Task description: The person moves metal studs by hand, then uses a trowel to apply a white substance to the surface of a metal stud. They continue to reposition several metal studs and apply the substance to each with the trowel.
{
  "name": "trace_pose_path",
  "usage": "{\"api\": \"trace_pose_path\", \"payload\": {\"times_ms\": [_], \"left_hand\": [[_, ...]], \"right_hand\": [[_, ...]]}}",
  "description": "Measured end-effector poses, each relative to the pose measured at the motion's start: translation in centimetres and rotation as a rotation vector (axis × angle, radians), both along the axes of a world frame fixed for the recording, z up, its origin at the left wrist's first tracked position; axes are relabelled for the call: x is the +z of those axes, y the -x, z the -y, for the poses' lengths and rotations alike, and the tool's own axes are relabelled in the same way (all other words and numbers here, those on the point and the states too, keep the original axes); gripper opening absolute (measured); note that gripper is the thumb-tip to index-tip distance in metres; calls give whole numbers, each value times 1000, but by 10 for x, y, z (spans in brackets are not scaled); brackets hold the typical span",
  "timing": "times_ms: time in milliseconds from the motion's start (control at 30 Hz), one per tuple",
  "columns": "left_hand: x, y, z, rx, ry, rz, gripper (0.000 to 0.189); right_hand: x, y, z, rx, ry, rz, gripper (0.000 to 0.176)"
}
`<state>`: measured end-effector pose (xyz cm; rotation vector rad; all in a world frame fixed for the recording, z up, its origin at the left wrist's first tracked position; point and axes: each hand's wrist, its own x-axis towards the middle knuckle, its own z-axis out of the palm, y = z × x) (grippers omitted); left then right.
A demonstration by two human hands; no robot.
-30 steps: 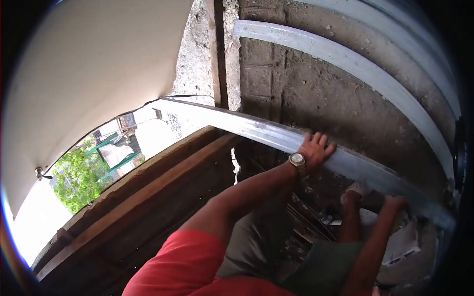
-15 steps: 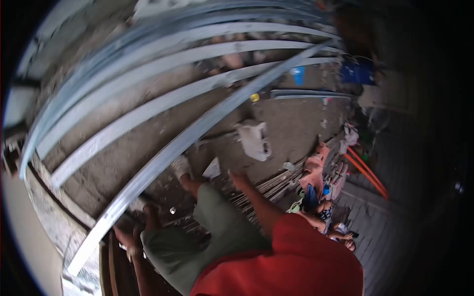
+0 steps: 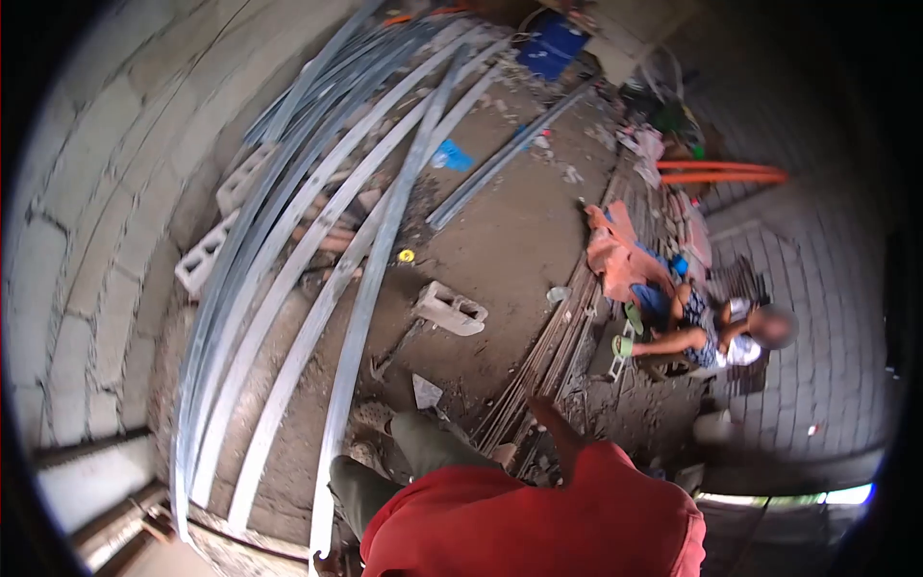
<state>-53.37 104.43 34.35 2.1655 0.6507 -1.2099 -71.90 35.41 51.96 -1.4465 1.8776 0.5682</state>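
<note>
A block wall [image 3: 87, 240] curved along the left of a dirt floor [image 3: 510, 240], where a fan of long grey metal strips [image 3: 279, 202] lay side by side, their far ends gathered near a blue container [image 3: 550, 43]. The nearest strip [image 3: 361, 317] lay a little apart from the rest. Its long axis ran from the bottom edge of the view, beside the person's trouser leg [image 3: 423, 447], away up the floor toward the top of the frame.

A bundle of thin steel rods [image 3: 548, 346] lay to the right of the strip, running much the same way. Beyond the rods another person [image 3: 702, 332] sat low by the paving, near an orange cloth [image 3: 620, 255]. A concrete block [image 3: 450, 310] rested on the dirt between the strip and the rods.

The left hand [image 3: 322, 560] was at the near end of the nearest strip, mostly cut off by the frame edge — whether it was closed on the metal could not be told. The right hand [image 3: 541, 406] hung over the near end of the rods, well apart from the strip — it held nothing, its fingers loosely extended. The left hand was thus much the nearer to the strip, which stretched straight away from it.
</note>
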Motion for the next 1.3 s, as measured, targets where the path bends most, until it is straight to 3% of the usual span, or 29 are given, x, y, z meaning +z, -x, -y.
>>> {"api": "trace_pose_path", "payload": {"times_ms": [100,133,200,267,367,467,500,533,600,667,700,833,900,933,967,1000,1033,1067,1133,1200,1300], "left_hand": [[-21,-81,-12,86,135,194,69],[-24,-103,-13,117,211,253,68],[-6,-149,1,144,386,396,72],[6,-186,15,72,319,446,70],[18,-195,26,14,254,343,70],[20,-161,35,-70,7,225,65],[21,-151,38,-219,-22,140,59],[21,-140,41,-368,-52,53,56],[14,-106,56,-289,-88,-166,61],[18,-89,89,-392,-122,-174,60],[22,-83,114,-434,-131,-150,60],[56,-70,250,-541,-183,23,58],[103,-67,356,-588,-242,125,57],[147,-65,433,-567,-265,131,56],[89,-77,429,-885,-184,395,60],[132,-75,510,-501,-113,53,65],[114,-86,548,-793,-99,217,65],[103,-93,580,-639,155,136,66],[164,-94,708,-756,307,237,72],[196,-94,799,-738,397,259,74],[189,-109,881,-828,390,262,76]], "right_hand": [[-58,141,-44,972,215,-16,23],[-70,179,-62,1424,350,-140,24],[-86,247,-91,1411,64,-81,28],[-69,272,-131,1083,46,30,23],[-94,302,-155,503,-240,-93,25],[-50,268,-146,1193,-104,-47,33],[-61,269,-139,1160,-47,-38,34],[-60,267,-132,982,-32,62,31],[-24,237,-104,620,-2,246,27],[-73,261,-80,119,-88,307,22],[-88,277,-70,218,-25,358,23],[-189,350,47,220,70,394,26],[-212,387,89,146,40,366,27],[-165,374,119,-159,-83,378,27],[-92,342,153,-476,-159,359,28],[-31,317,188,-724,-120,406,32],[-24,324,220,-748,-102,408,32],[-19,333,249,-772,-84,412,33],[-19,359,295,-824,-32,439,33],[-27,374,333,-810,27,432,38],[-23,367,367,-883,85,520,40]]}}
